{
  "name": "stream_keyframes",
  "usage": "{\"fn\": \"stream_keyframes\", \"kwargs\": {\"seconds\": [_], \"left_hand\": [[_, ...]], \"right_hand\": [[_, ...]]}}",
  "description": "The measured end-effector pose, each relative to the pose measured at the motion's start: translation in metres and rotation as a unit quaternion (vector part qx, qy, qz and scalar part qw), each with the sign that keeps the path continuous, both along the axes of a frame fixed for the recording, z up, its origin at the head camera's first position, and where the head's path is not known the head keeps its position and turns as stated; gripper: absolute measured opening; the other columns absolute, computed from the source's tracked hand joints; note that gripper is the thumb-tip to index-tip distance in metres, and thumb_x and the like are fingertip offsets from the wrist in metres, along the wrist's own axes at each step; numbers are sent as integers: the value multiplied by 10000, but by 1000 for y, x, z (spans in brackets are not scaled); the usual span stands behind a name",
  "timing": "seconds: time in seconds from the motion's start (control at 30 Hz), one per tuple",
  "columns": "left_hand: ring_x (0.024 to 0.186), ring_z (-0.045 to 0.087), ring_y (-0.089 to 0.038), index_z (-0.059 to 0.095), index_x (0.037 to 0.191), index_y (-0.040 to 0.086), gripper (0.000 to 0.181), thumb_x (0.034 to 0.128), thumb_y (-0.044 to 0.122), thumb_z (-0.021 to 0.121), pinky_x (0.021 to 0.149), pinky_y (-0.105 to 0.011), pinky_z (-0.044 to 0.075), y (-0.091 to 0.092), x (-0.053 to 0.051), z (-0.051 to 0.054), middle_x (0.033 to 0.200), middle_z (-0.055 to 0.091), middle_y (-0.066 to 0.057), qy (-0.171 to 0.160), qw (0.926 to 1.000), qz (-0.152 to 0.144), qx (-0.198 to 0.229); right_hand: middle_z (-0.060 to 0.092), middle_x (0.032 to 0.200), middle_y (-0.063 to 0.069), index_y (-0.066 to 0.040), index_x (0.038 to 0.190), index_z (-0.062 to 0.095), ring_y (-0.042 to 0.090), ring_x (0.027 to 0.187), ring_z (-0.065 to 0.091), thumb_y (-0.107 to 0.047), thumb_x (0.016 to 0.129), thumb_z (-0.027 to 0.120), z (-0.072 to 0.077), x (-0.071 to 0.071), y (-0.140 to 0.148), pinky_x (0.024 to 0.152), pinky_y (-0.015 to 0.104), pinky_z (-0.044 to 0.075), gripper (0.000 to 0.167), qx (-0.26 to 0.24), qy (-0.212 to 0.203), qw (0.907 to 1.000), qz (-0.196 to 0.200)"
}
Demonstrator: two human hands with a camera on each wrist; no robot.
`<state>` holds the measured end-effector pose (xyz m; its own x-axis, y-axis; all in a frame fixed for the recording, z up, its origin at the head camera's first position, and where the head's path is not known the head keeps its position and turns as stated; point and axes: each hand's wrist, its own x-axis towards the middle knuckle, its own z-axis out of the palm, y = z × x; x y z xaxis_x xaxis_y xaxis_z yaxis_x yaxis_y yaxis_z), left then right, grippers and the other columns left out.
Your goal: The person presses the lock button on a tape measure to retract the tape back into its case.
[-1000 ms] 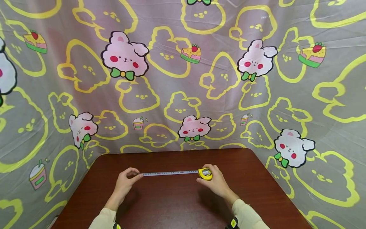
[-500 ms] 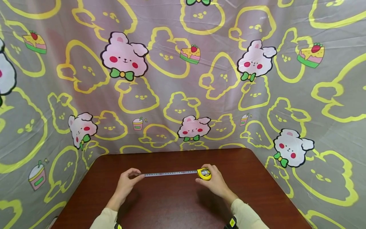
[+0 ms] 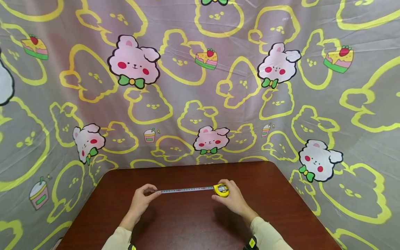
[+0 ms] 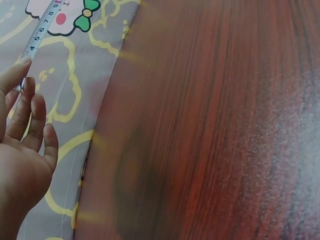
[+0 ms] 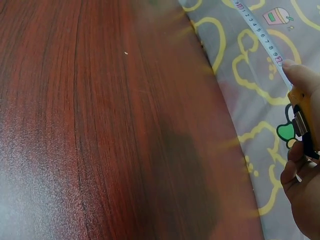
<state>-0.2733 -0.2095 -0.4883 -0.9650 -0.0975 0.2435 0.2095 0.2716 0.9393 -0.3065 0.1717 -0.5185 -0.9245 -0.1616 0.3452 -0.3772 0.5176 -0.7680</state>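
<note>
A yellow tape measure (image 3: 222, 190) is in my right hand (image 3: 235, 202), gripped around its case. Its pale blade (image 3: 187, 189) stretches leftward, almost level above the table. At the blade's free end, my left hand (image 3: 140, 202) pinches it between thumb and fingers. In the left wrist view, small numbers show on the blade (image 4: 41, 34) beyond the thumb, and the other fingers are loosely bent. In the right wrist view, the thumb lies by the mouth of the case (image 5: 300, 107), where the blade (image 5: 260, 34) comes out. The palm partly hides the case.
Under both hands is a dark reddish-brown wooden table (image 3: 187, 222) with rounded far corners. A grey curtain (image 3: 193, 93) with yellow outlines and rabbit prints encloses its back and sides. Hand shadows fall on the tabletop.
The hands have come slightly closer together: the left moved right, the right a little left. The stretch of blade showing between them is shorter. Both holds are unchanged.
</note>
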Motion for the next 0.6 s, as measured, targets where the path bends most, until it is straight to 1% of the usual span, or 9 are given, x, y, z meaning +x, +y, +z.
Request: {"fn": "stream_keyframes", "kwargs": {"seconds": [0.1,0.23,0.33,0.4,0.5,0.57,0.6], "left_hand": [[848,626,-181,674,1012,-71,249,876,63,834,761,-275,474,1,0,0,907,694,-111,59,10000,-34,10],[848,625,-196,681,999,-55,227,874,59,834,763,-277,470,2,2,0,892,689,-104,67,10000,-51,-29],[844,623,-189,679,1003,-68,236,872,54,833,764,-275,466,3,0,-3,885,688,-100,81,9999,-41,-52],[842,621,-183,679,1009,-71,246,868,53,837,765,-276,466,2,-5,-9,886,686,-95,62,10000,1,-53],[839,613,-164,690,1007,-41,252,861,83,854,767,-276,465,1,-14,-21,893,683,-78,28,10000,45,-21],[843,613,-159,697,1003,-19,258,856,109,866,768,-277,471,1,-21,-29,902,683,-70,-1,10000,47,-21],[847,614,-158,698,1006,-12,269,854,128,871,769,-277,474,1,-23,-31,908,684,-67,-2,10000,22,-13]], "right_hand": [[517,1088,23,-150,1267,602,219,969,544,-401,785,911,0,-1,-1,754,326,527,625,-12,-67,10000,61],[516,1093,27,-198,1247,596,233,992,541,-404,787,909,0,-1,-4,764,331,533,593,-77,-160,9998,126],[515,1089,26,-237,1227,591,238,999,536,-403,786,909,0,0,-7,764,335,534,568,-105,-200,9996,145],[514,1083,27,-241,1221,590,236,996,533,-401,786,909,-1,-1,-9,759,333,534,562,-97,-189,9997,140],[514,1071,25,-240,1215,591,225,981,533,-398,787,909,-3,-2,-11,752,326,533,556,-80,-158,9997,143],[514,1066,26,-232,1214,592,219,970,534,-400,791,908,-4,-2,-13,749,324,531,554,-71,-136,9998,147],[514,1064,27,-227,1214,593,217,965,533,-401,792,907,-4,-2,-14,746,324,529,555,-79,-134,9998,153]]}}
